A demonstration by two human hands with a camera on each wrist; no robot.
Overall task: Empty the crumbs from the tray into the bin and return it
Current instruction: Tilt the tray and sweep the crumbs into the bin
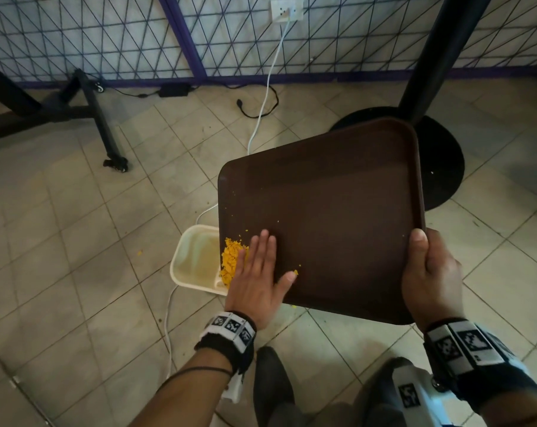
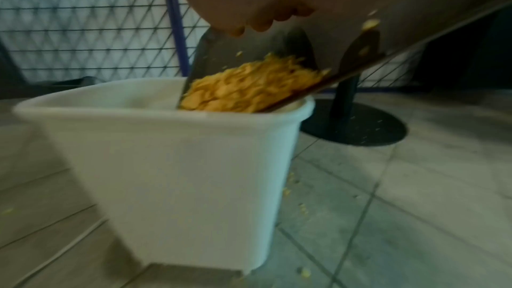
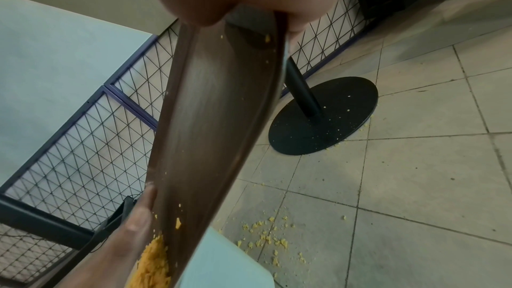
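I am in the dumping step. My right hand (image 1: 430, 272) grips the brown tray (image 1: 322, 211) at its 4 o'clock corner, thumb curled over the rim, and holds it tipped. The low corner, at 8 o'clock, hangs just over the white bin (image 1: 193, 260). My left hand (image 1: 255, 269) lies flat on the tray with the fingers straight and close together, and its side pushes the yellow crumbs (image 1: 230, 260) to that low corner. The pile sits right at the edge, above the bin's mouth.

Next I think I must push the pile over the edge and tip the tray a bit more, but slowly, or crumbs may miss the bin. A few bits near my thumb need a sweep too.

The floor (image 1: 76, 241) is pale tiles. Some spilled crumbs (image 3: 266, 240) lie on it beside the bin. At 1 o'clock stands a black table base (image 1: 439, 167). At 12 o'clock is a wire fence (image 1: 107, 35) and a white cable (image 1: 267, 87) going down to the floor
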